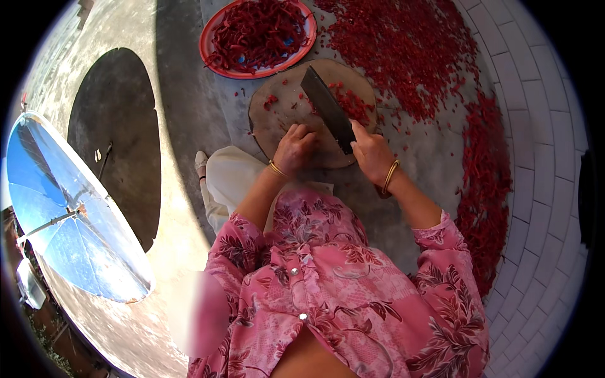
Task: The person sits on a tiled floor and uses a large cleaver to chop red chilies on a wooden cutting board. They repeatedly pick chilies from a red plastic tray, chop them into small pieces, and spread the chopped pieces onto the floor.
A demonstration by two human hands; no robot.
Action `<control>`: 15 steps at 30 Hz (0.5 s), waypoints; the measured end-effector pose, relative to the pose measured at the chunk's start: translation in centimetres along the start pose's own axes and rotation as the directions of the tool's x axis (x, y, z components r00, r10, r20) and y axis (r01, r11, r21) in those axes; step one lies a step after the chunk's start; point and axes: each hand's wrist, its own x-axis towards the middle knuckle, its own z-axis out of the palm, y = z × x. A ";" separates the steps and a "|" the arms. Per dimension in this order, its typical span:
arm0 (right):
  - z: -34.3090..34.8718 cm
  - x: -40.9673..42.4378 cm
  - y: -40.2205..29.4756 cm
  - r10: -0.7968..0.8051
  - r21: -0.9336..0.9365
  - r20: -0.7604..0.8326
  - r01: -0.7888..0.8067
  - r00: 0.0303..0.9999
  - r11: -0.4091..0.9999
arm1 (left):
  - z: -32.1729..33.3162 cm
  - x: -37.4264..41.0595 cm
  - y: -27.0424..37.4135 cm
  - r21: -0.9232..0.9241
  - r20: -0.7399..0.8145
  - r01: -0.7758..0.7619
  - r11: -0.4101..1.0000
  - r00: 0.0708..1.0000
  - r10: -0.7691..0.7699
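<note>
My right hand (pixel 373 157) grips a dark-bladed cleaver (pixel 327 107) by its handle; the handle's brown end shows below my wrist. The blade slants over a round wooden chopping block (pixel 274 106). Chopped red chili pieces (pixel 354 105) lie mostly to the blade's right, with a few scattered on its left. On the near left part of the block my left hand (pixel 297 147) rests with fingers curled; whatever may be under them is hidden. Beyond the block stands an oval red-rimmed tray (pixel 204 53) heaped with whole dried-looking red chilies (pixel 257 35).
Many cut chilies (pixel 401 52) cover the concrete floor at the far right, and a strip of red chilies (pixel 484 189) runs along the tiled wall (pixel 534 165). At left, a reflective solar dish (pixel 80 212) casts a dark oval shadow (pixel 120 118).
</note>
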 end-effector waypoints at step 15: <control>-0.7 -3.6 -1.0 0.074 0.103 -0.051 -0.069 0.996 0.992 | -2.2 4.8 -5.4 -0.117 0.052 0.277 0.954 0.961 -0.273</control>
